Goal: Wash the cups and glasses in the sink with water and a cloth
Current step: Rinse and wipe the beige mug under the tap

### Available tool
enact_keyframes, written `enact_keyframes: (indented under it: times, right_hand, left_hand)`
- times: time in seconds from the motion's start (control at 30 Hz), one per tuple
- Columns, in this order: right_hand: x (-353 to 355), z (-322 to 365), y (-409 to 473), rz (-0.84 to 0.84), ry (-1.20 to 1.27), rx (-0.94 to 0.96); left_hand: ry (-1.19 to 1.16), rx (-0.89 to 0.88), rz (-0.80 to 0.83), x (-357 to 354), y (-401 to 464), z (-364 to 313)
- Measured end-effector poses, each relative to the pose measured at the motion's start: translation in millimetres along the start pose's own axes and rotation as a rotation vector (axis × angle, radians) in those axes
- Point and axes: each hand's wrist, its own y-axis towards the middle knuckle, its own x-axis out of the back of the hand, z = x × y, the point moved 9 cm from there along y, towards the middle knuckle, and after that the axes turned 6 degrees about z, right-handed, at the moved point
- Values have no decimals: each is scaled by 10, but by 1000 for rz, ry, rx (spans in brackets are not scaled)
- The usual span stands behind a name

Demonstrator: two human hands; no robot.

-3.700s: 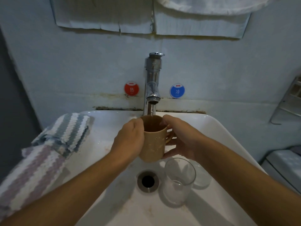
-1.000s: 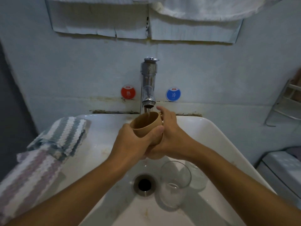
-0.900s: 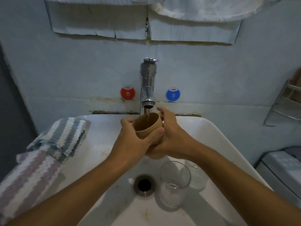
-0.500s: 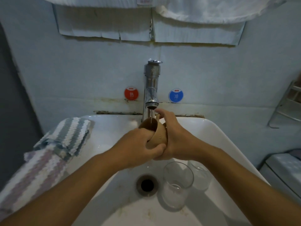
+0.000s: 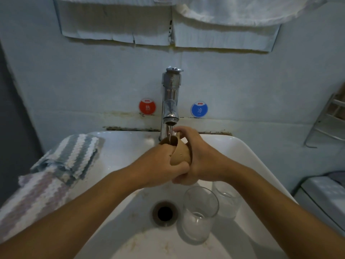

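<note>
I grip the brown cup (image 5: 180, 156) with my left hand (image 5: 160, 165) and right hand (image 5: 201, 161) under running water, both glasses (image 5: 199, 214) still unwashed, I judge.

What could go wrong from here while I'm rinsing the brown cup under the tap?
Both the left hand and right hand grip the wet brown cup, tilted under the running tap. If it slips, it may hit the two glasses standing just below in the sink.
</note>
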Motion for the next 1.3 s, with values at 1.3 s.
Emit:
enact_keyframes:
  times: [1.3]
  right_hand:
    - [-59, 93, -18, -8, -90, -13]
  left_hand:
    - [-153, 80, 19, -56, 0, 37]
